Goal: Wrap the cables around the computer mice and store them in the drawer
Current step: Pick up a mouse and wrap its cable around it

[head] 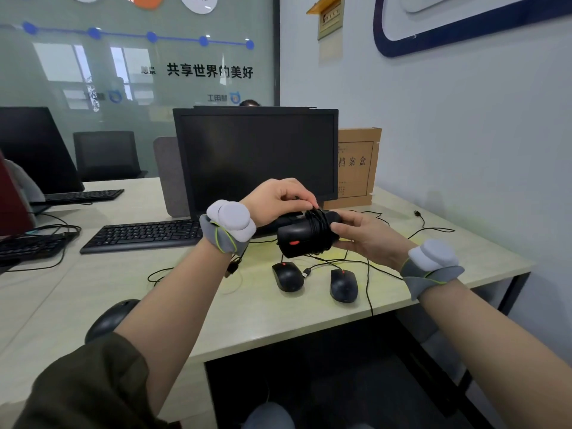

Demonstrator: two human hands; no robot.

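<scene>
the desk (102,292) carries two loose mice (288,276) at 6 o'clock of the held mouse (301,239), raised mid-frame. right hand (368,239) clasps its 3 o'clock end; left hand (278,199) pinches the cable (318,226) at 12 (coils already on). light, hard, smooth shell; springy cord likely unwinds, so grip across the coils.

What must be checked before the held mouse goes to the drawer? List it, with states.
1. Mouse held firmly: ok, right hand grips the held mouse.
2. Cable coiled round its body: ok, several turns of the wrapped cable show.
3. Cable end secured: cannot tell, left hand fingers pinch it at the top.
4. Loose cables clear of the mouse: not ok, the desk cables trail just below.
5. Drawer open and reachable: cannot tell, none in view.
6. Remaining mice wrapped: not ok, two desk mice lie unwrapped.
</scene>
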